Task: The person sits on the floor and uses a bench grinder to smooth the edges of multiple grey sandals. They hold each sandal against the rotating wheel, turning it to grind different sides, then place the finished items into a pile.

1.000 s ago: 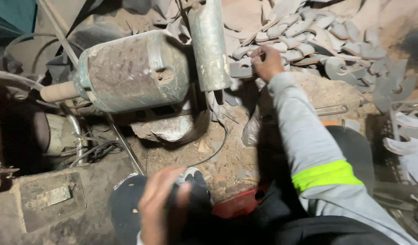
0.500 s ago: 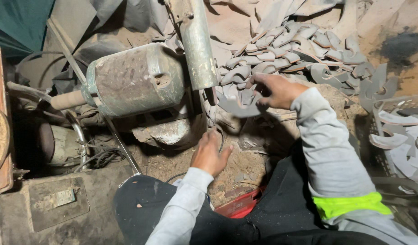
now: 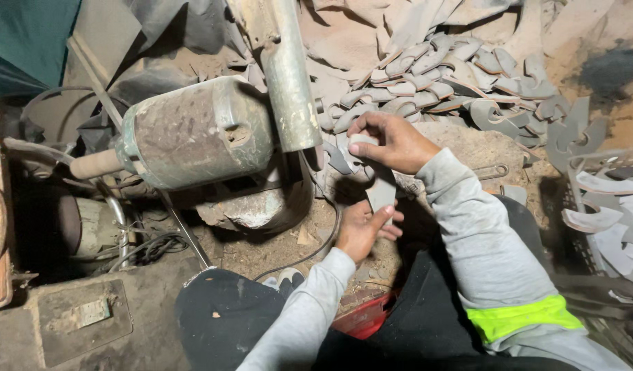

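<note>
Both of our hands are on one flat, grey, curved metal blade blank [image 3: 381, 192], and it sits just in front of the old rusty green grinder motor [image 3: 193, 134]. Our right hand [image 3: 392, 143] closes its fingers over the upper end of the piece, and our left hand [image 3: 363, 227] supports the lower end from below with the thumb laid along the edge. So both hands are closed on the same blank, and neither one is free.

We think the first danger is the edge of the blank. It looks thin and roughly cut, and if it slides between our bare fingers it can cut the skin, because we wear no gloves.

A second danger is the dull metal guard [image 3: 285, 75] of the grinder, which hangs very near to the right hand. Whether the wheel turns we cannot tell. If it does turn, the grey sleeve [image 3: 467, 220] or a knuckle could touch it when we bring the piece closer.

We also see the big heap of similar grey blanks [image 3: 440, 75] just behind the right hand. A careless pull could make some of them slide down onto our fingers. The black cable [image 3: 309, 254] lying on the dirty floor under the left wrist could also catch the arm.
</note>
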`<control>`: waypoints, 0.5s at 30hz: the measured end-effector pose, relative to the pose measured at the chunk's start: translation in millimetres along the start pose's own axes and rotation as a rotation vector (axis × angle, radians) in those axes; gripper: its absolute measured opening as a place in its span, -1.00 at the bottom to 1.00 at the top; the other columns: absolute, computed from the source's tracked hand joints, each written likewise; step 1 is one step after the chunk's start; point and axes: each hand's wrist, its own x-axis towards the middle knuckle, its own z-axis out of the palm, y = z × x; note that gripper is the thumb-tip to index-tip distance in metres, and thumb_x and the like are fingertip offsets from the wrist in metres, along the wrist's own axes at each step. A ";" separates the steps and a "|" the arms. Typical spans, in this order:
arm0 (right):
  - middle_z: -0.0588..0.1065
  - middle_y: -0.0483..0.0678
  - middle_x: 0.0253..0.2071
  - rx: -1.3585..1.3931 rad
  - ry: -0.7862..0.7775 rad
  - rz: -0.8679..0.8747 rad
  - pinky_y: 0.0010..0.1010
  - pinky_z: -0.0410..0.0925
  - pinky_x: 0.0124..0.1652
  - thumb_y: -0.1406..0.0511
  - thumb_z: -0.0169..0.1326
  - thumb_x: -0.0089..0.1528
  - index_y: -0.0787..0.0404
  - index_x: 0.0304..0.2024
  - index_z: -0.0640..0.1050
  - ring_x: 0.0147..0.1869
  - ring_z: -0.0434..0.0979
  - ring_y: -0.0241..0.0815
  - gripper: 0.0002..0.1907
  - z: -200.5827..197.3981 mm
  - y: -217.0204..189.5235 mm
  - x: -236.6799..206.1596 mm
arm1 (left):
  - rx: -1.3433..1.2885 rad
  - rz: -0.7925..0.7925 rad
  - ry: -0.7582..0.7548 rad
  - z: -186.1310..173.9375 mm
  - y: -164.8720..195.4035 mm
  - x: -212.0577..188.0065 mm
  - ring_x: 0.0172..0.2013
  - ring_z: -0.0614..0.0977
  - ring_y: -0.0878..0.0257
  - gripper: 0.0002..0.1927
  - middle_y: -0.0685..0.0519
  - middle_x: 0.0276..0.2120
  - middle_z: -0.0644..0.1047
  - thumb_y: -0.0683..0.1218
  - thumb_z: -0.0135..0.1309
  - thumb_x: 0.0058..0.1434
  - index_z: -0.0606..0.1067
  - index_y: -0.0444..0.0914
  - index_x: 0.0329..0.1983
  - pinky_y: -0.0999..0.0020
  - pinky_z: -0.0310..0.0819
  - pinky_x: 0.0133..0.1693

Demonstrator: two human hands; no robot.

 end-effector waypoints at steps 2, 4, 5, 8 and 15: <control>0.52 -0.05 -0.27 -0.095 0.028 -0.048 -0.37 0.36 -0.13 0.20 0.14 0.34 0.29 -0.04 0.55 -0.17 0.45 -0.26 -0.71 4.4 8.6 1.9 | -0.060 0.046 0.050 4.8 -0.2 6.8 -0.37 0.69 0.15 -0.67 -0.19 -0.17 0.64 -0.06 0.06 0.36 0.48 -0.43 0.03 0.31 0.65 -0.33; 0.54 0.01 -0.28 -0.151 0.055 -0.080 -0.32 0.38 -0.13 0.15 0.06 0.37 0.31 -0.07 0.53 -0.18 0.48 -0.19 -0.68 11.3 14.0 6.0 | -0.117 0.083 0.065 6.9 0.8 13.7 -0.37 0.69 0.15 -0.68 -0.17 -0.19 0.64 -0.07 0.06 0.37 0.50 -0.44 0.00 0.32 0.65 -0.33; 0.53 0.06 -0.29 -0.158 0.068 -0.086 -0.28 0.38 -0.13 0.14 0.02 0.39 0.33 -0.08 0.51 -0.19 0.48 -0.13 -0.66 16.3 15.8 8.0 | -0.114 0.093 0.063 8.5 0.3 16.8 -0.36 0.69 0.15 -0.70 -0.16 -0.21 0.63 -0.09 0.07 0.37 0.50 -0.45 -0.03 0.32 0.65 -0.33; 0.52 0.17 -0.27 -0.245 0.082 -0.144 -0.19 0.39 -0.14 0.13 0.01 0.39 0.34 -0.10 0.52 -0.19 0.53 0.05 -0.64 23.8 18.6 14.7 | -0.119 0.125 0.060 14.1 -3.6 27.0 -0.36 0.68 0.15 -0.77 -0.09 -0.28 0.60 -0.14 0.08 0.37 0.52 -0.46 -0.11 0.31 0.64 -0.35; 0.53 0.30 -0.25 -0.361 0.060 -0.102 -0.06 0.38 -0.14 0.11 0.00 0.38 0.38 -0.10 0.52 -0.13 0.54 0.31 -0.60 30.6 20.1 29.5 | -0.163 0.188 0.091 9.2 -15.4 39.4 -0.41 0.60 0.26 -0.86 0.03 -0.36 0.54 -0.19 0.07 0.33 0.54 -0.41 -0.25 0.29 0.65 -0.37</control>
